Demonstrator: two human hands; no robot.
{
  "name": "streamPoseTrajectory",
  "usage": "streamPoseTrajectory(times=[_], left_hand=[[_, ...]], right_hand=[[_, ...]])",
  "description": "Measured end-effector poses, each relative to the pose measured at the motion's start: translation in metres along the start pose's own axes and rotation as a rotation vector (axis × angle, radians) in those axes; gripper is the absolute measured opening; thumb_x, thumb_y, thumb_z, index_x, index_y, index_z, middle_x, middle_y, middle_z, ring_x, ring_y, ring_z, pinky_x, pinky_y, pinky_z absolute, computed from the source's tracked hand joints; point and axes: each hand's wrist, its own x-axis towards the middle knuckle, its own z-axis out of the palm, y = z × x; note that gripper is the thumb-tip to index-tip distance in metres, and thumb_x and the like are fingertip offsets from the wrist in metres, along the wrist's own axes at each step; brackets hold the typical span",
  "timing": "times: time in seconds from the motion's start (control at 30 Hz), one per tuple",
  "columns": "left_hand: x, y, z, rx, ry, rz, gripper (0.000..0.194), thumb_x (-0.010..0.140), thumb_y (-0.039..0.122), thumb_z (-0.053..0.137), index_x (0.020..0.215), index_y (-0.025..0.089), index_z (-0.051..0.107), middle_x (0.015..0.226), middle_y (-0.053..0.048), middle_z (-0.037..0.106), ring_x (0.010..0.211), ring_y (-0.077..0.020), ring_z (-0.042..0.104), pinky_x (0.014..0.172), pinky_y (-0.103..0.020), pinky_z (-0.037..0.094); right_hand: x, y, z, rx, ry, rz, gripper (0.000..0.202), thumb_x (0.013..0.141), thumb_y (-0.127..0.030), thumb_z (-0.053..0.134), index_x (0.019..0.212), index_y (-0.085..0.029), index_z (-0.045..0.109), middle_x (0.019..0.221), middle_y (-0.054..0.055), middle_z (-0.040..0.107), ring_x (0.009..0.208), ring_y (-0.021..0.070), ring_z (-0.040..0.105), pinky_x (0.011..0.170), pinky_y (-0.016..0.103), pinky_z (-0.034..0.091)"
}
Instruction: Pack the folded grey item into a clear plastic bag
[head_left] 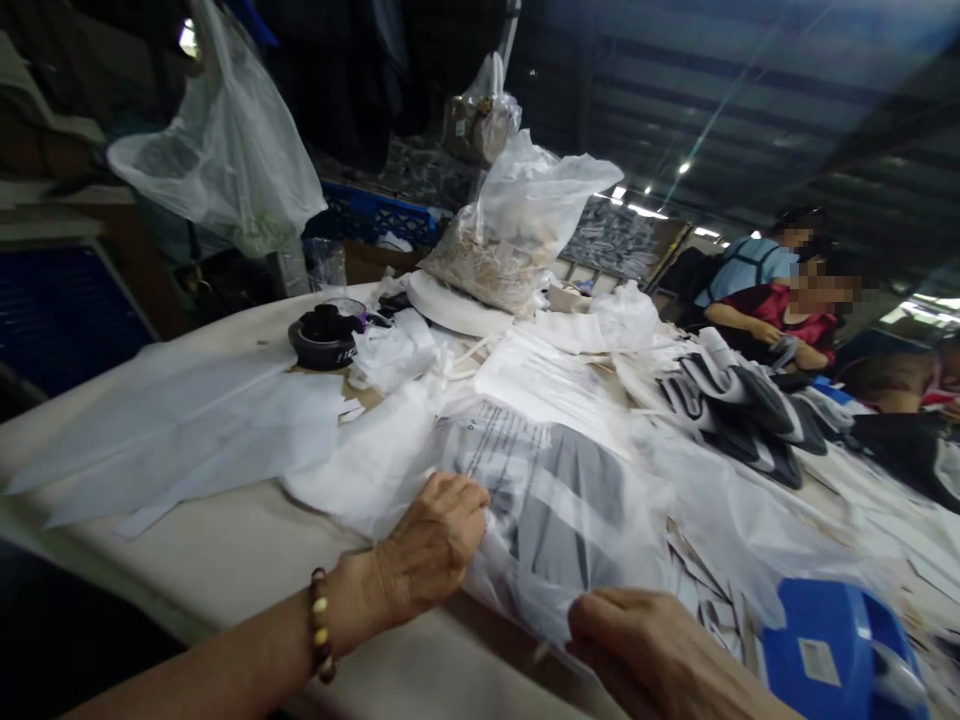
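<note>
A clear plastic bag (pixel 570 490) with dark grey folded cloth inside and printed text near its far end lies in front of me. My left hand (pixel 439 535), below a beaded bracelet (pixel 321 625), is closed on the bag's left edge. At the near right corner my right hand (pixel 637 640) is also closed, pinching the plastic. The fingertips of both hands are partly hidden. Just beyond the bag lies a white printed sheet (pixel 536 385).
A blue plastic object (pixel 832 650) stands at the near right. Folded black-and-white pieces (pixel 735 400) lie at the right, white sheets (pixel 217 430) at the left. Farther back are a black round container (pixel 324 335) and a filled plastic bag (pixel 487 260). Two people (pixel 787 300) are at the far right.
</note>
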Motion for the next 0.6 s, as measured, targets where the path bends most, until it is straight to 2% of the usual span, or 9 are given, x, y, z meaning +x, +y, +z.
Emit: streamPoseTrajectory(times=[0.13,0.23,0.33,0.47,0.53,0.6], left_hand=[[0.000,0.000,-0.003,0.002,-0.064,-0.017,0.016,0.079,0.001,0.046,0.074,0.014,0.054,0.087,-0.005,0.059,0.081,-0.0201,0.051,0.074,-0.035,0.040],[-0.002,0.000,-0.004,-0.003,-0.113,-0.027,0.016,0.078,0.001,0.045,0.074,0.015,0.053,0.087,-0.006,0.059,0.083,-0.0209,0.051,0.076,-0.036,0.041],[-0.005,0.000,-0.005,-0.002,-0.126,-0.033,0.018,0.078,0.001,0.044,0.076,0.016,0.054,0.089,-0.006,0.059,0.085,-0.0210,0.052,0.079,-0.037,0.041],[-0.005,0.000,-0.007,0.011,-0.134,-0.014,0.021,0.077,-0.001,0.042,0.079,0.016,0.055,0.093,-0.007,0.060,0.089,-0.0213,0.052,0.082,-0.038,0.041],[-0.004,0.000,-0.009,0.003,-0.146,-0.005,0.022,0.074,-0.002,0.043,0.078,0.014,0.056,0.094,-0.007,0.061,0.088,-0.0220,0.053,0.082,-0.038,0.042],[-0.003,-0.001,-0.010,-0.010,-0.141,-0.005,0.021,0.072,-0.003,0.045,0.076,0.013,0.057,0.094,-0.007,0.062,0.087,-0.0221,0.053,0.081,-0.038,0.043]], right_hand=[[0.049,0.006,-0.008,-0.129,-0.059,-0.015,0.020,0.084,-0.015,0.050,0.064,-0.019,0.051,0.057,-0.004,0.054,0.051,0.0095,0.048,0.050,0.023,0.027],[0.066,0.017,-0.004,0.009,-0.133,0.088,0.017,0.079,-0.020,0.059,0.063,-0.019,0.057,0.053,-0.005,0.051,0.051,0.0088,0.047,0.049,0.021,0.027],[0.073,0.029,0.001,0.230,-0.139,0.219,0.018,0.072,-0.026,0.067,0.058,-0.019,0.057,0.050,-0.006,0.048,0.050,0.0082,0.044,0.046,0.019,0.027],[0.077,0.049,0.010,0.367,-0.007,0.356,0.035,0.053,-0.028,0.079,0.061,-0.019,0.046,0.051,-0.009,0.047,0.048,0.0078,0.041,0.042,0.019,0.026],[0.075,0.060,0.012,0.419,0.023,0.371,0.038,0.054,-0.031,0.078,0.062,-0.020,0.043,0.049,-0.010,0.043,0.046,0.0077,0.040,0.041,0.019,0.026],[0.067,0.065,0.012,0.422,0.057,0.381,0.029,0.063,-0.030,0.072,0.062,-0.020,0.045,0.048,-0.009,0.042,0.046,0.0085,0.041,0.043,0.020,0.029]])
